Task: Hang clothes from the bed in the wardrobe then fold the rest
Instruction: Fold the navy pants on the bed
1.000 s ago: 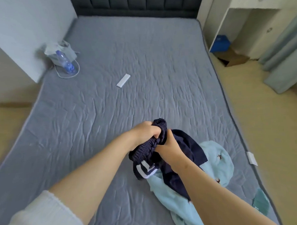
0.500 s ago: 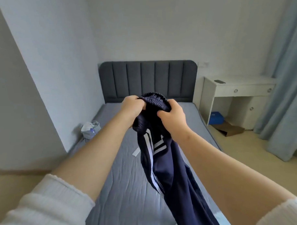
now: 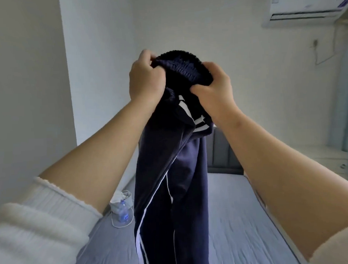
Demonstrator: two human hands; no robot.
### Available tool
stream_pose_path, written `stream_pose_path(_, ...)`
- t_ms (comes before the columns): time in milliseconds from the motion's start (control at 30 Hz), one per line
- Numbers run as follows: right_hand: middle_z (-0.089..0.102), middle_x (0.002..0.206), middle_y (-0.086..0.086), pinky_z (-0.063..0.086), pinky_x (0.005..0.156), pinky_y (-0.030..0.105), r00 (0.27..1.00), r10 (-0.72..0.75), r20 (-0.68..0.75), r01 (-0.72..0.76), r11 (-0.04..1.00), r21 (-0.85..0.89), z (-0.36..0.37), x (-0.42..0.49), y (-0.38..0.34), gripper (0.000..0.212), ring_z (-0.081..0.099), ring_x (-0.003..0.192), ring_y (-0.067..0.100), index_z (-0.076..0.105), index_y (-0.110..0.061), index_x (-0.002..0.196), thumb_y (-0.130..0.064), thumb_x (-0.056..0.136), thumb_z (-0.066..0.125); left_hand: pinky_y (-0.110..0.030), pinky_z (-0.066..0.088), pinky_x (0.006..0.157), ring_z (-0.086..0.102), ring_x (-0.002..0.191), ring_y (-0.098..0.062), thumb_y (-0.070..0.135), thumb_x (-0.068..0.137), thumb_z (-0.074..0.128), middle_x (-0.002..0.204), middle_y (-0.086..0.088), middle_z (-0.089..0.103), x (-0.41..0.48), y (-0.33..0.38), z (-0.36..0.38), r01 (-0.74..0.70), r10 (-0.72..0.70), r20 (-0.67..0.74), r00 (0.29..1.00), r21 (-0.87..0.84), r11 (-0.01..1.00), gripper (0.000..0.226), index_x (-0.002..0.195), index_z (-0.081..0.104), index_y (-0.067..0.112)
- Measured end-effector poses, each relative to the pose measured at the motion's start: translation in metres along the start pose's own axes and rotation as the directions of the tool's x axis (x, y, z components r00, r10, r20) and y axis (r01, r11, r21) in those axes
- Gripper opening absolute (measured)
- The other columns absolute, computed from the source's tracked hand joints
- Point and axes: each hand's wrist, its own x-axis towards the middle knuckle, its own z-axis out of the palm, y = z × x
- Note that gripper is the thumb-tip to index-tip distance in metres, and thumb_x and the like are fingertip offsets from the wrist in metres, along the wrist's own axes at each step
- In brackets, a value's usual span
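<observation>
Both hands, left [image 3: 145, 79] and right [image 3: 213, 87], grip the bunched waistband of navy trousers [image 3: 171, 181], held high above the bed [image 3: 231, 218] with the legs hanging down. No wardrobe or hanger shows; hanging and folding look not yet done.

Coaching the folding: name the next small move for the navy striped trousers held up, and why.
Probably draw the left hand and right hand apart. They grip the dark navy white-striped trousers by the bunched ribbed waistband, close together, legs hanging over the grey quilted mattress; spreading should straighten them.
</observation>
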Motion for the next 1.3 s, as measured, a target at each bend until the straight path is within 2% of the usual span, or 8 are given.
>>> stream_pose_path(167,0.061,0.079,-0.016,0.048,0.072,0.028,0.985,0.160,0.062,-0.153,0.983,-0.104,0.002,-0.043,0.054,0.036,0.061,0.084,0.014,0.057,-0.032,0.092,-0.006,0.069,0.063,-0.021,0.039,0.064,0.053,0.084,-0.021,0.004,0.083,0.042,0.098,-0.006,0.061,-0.024,-0.062,0.003,0.084,-0.142,0.317,0.938,0.188,0.979,0.025,0.079,0.049,0.028)
stream_pose_path(367,0.059,0.082,-0.013,0.044,0.048,0.011,0.787,0.531,0.315,-0.429,0.837,-0.340,0.006,-0.150,0.134,0.032,0.057,0.067,0.002,0.051,-0.034,0.095,-0.010,0.076,0.061,-0.026,0.036,0.064,0.049,0.075,-0.020,0.000,0.087,0.047,0.084,-0.007,0.055,-0.132,-0.164,-0.012,0.250,-0.481,0.589,0.650,0.432,0.867,0.028,0.078,0.048,0.026)
stream_pose_path(500,0.055,0.083,-0.001,0.044,0.060,0.030,0.569,0.734,0.370,-0.440,0.652,-0.618,0.003,-0.213,0.166,0.027,0.055,0.068,0.017,0.042,-0.021,0.100,-0.015,0.077,0.055,-0.010,0.028,0.037,0.039,0.053,-0.008,0.011,0.090,0.054,0.069,0.006,0.044,-0.196,-0.198,-0.031,0.074,-0.527,0.733,0.430,0.553,0.830,0.018,0.105,0.050,0.020)
stream_pose_path(700,0.050,0.083,-0.001,0.034,0.058,0.027,0.319,0.856,0.408,-0.313,0.501,-0.807,-0.002,-0.268,0.185,0.027,0.046,0.068,0.016,0.040,-0.016,0.108,-0.012,0.082,0.044,-0.029,0.039,0.071,0.055,0.097,-0.029,0.002,0.085,0.043,0.107,-0.012,0.058,-0.254,-0.229,-0.039,-0.247,-0.609,0.761,0.224,0.648,0.720,0.031,0.108,0.057,0.017)
stream_pose_path(800,0.049,0.089,0.001,0.038,0.061,0.027,0.220,0.872,0.437,-0.392,0.489,-0.779,-0.004,-0.286,0.189,0.032,0.048,0.073,0.017,0.040,-0.014,0.115,-0.010,0.084,0.040,-0.028,0.036,0.058,0.053,0.075,-0.024,-0.002,0.089,0.035,0.095,-0.007,0.052,-0.272,-0.242,-0.044,-0.327,-0.640,0.741,0.205,0.668,0.668,0.036,0.114,0.050,0.019)
stream_pose_path(1067,0.058,0.092,0.002,0.044,0.054,0.021,0.252,0.818,0.518,-0.431,0.574,-0.697,-0.030,-0.295,0.194,0.032,0.052,0.064,0.013,0.049,-0.028,0.111,-0.006,0.089,0.042,-0.022,0.036,0.057,0.047,0.066,-0.010,0.017,0.089,0.056,0.082,0.002,0.055,-0.276,-0.250,-0.052,-0.011,-0.623,0.763,0.173,0.633,0.774,0.014,0.097,0.051,0.027)
stream_pose_path(1233,0.064,0.101,0.009,0.051,0.074,0.035,0.254,0.737,0.626,-0.603,0.627,-0.493,-0.052,-0.285,0.183,0.036,0.058,0.080,0.022,0.055,-0.029,0.100,0.004,0.085,0.051,-0.022,0.044,0.079,0.054,0.085,-0.010,0.019,0.078,0.071,0.100,0.007,0.055,-0.245,-0.242,-0.066,-0.062,-0.644,0.753,-0.137,0.642,0.764,0.040,0.112,0.054,0.029)
stream_pose_path(1300,0.062,0.106,0.001,0.052,0.078,0.027,0.219,0.709,0.670,-0.634,0.626,-0.454,-0.057,-0.281,0.180,0.037,0.060,0.087,0.014,0.060,-0.027,0.096,0.007,0.083,0.054,-0.017,0.043,0.077,0.053,0.086,-0.007,0.016,0.077,0.072,0.096,0.014,0.054,-0.232,-0.238,-0.069,-0.122,-0.644,0.745,-0.175,0.633,0.765,0.040,0.113,0.057,0.025)
